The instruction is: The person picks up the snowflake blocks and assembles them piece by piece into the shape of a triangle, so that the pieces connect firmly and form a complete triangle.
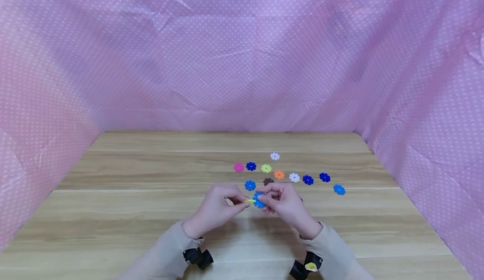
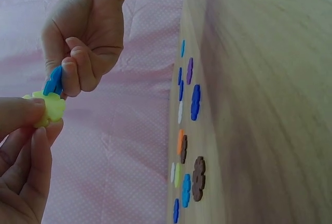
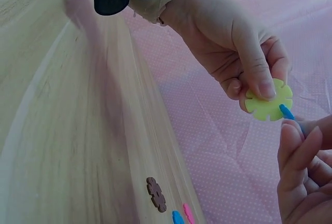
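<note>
My left hand (image 1: 217, 208) pinches a yellow-green notched flower disc (image 3: 262, 110) between thumb and fingers. In my right hand (image 1: 287, 206), a blue notched flower disc (image 2: 53, 81) is pinched at its edge. The two discs meet at their rims, roughly crosswise, above the table; the blue one overlaps a rim notch of the yellow-green one in the right wrist view. How deep they interlock cannot be told. Just beyond the hands lie another blue disc (image 1: 250, 185) and a brown disc (image 1: 268, 181), the latter partly hidden by the right hand.
Flat on the wooden table (image 1: 132, 212) lie several more discs, among them a pink disc (image 1: 238, 167), an orange disc (image 1: 279, 174), a white disc (image 1: 274, 156) and a dark blue disc (image 1: 324, 177). Pink dotted cloth (image 1: 242, 61) surrounds the back and sides.
</note>
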Motion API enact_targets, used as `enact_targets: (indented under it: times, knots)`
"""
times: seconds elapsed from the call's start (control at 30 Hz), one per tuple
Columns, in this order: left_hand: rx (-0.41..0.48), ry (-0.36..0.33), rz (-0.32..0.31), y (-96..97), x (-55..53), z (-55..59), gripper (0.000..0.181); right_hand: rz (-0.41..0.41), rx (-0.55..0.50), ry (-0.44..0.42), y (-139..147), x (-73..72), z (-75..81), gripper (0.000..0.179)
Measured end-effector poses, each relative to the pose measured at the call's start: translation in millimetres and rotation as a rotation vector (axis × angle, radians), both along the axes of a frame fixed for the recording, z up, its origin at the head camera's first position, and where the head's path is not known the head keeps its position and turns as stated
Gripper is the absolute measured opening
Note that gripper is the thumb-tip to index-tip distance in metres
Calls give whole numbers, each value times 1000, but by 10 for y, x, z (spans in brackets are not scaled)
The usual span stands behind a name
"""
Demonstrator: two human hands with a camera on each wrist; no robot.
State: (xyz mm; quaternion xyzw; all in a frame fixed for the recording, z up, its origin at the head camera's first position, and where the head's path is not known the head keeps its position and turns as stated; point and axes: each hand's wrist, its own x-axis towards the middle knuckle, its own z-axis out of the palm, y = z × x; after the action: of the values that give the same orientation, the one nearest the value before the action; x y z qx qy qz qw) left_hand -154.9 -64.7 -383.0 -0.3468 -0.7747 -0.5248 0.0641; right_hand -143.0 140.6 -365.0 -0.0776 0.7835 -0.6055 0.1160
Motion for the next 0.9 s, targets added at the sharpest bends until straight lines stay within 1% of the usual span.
enact_targets:
  times: [0.1,0.2,0.4,0.5,0.57,0.7,0.8,0.9]
  knots:
    - [11,7,-13,16,15,-12,8,0,13,-8,15,-1,-4,23]
    - [22,24,-18,32,22,-21,7,8,19,5,29,-3,-13,22]
    - [30,57,-26,54,24,-27,9,51,40,97,48,-16,-20,15]
    - [38,85,-31,62,32,-35,10,61,50,124,47,-16,-19,13]
    - [47,107,-34,74,32,-47,10,51,51,125,45,-11,-18,12]
    - [70,137,-21,99,23,-57,10,4,34,96,31,-6,-6,14]
    - [78,142,-3,111,23,-39,9,-20,13,76,20,-12,6,14]
    - [83,148,1,117,33,-23,9,-20,3,72,21,-16,5,13]
